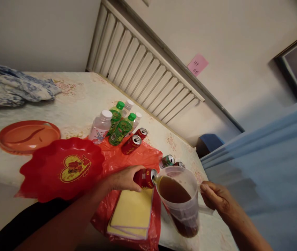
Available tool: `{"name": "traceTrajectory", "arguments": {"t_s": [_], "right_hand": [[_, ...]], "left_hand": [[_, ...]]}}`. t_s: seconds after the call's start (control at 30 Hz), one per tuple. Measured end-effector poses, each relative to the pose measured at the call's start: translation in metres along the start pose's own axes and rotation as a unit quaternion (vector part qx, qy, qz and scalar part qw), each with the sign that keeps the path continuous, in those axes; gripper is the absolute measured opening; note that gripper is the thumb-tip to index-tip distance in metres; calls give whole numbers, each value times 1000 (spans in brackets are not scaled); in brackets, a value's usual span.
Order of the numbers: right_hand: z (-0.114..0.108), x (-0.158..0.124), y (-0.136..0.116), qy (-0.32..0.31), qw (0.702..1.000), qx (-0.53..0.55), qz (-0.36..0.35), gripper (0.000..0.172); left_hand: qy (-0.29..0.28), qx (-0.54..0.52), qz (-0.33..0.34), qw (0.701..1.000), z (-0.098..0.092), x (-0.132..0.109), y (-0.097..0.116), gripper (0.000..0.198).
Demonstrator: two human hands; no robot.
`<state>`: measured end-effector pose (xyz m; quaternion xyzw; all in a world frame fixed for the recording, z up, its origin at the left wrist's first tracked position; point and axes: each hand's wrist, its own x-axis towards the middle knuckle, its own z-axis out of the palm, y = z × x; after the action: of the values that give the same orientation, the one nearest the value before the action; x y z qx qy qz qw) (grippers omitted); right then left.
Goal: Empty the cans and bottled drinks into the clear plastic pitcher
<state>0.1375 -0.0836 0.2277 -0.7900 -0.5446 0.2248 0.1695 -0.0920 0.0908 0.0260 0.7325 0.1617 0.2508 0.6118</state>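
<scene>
Pale floral tablecloth underlies, lower centre, left hand, fingers clasping red metal can, and right hand, fingers clenching translucent plastic pitcher.

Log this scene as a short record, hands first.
Left hand: grips a tilted red can, its top at the rim of the translucent pitcher
Right hand: grips the pitcher at its handle side
Contents: dark brown liquid
Yellow cloths: on the red plastic bag
Beside bag: red scalloped tray
</scene>
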Motion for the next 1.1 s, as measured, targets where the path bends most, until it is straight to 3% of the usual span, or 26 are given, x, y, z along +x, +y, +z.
{"name": "traceTrajectory", "arguments": {"t_s": [1.1], "right_hand": [[0,1,-2,-7,1000,-8,-3,63]], "left_hand": [[-4,-12,1,1000,1,-1,1,71]]}}
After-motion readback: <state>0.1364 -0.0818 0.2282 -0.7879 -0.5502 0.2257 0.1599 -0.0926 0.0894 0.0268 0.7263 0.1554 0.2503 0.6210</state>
